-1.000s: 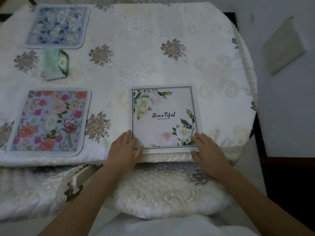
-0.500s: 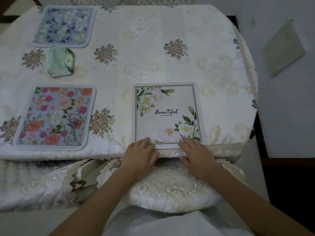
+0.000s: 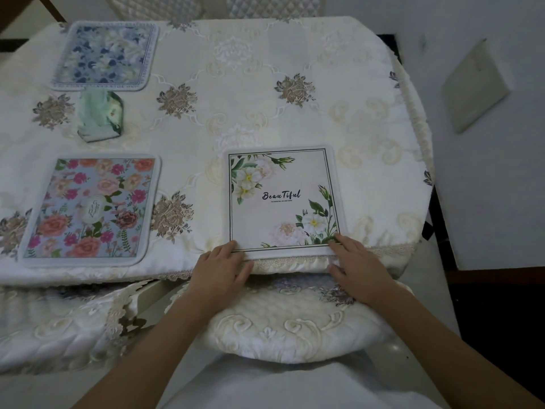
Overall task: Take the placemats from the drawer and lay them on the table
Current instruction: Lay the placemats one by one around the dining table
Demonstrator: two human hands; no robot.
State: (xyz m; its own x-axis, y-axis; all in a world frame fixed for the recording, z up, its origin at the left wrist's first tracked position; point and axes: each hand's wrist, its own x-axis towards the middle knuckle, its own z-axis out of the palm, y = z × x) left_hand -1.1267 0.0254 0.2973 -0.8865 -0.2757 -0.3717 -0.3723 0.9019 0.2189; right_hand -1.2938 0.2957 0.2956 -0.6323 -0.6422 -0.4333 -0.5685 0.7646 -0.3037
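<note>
Three placemats lie on the table with its cream embroidered cloth. A white one printed "Beautiful" with flowers sits at the near edge. My left hand rests with straight fingers on its near left corner. My right hand touches its near right corner, fingers flat, thumb under the table edge. A pink floral placemat lies to the left, and a blue floral one at the far left. No drawer is in view.
A green glass piece stands between the two left placemats. A cushioned chair seat is right under my hands, another covered seat to its left. A flat grey board lies on the floor at right.
My hands have moved apart from the middle of the white placemat's near edge to its two near corners. The placemat stays at the table edge.
</note>
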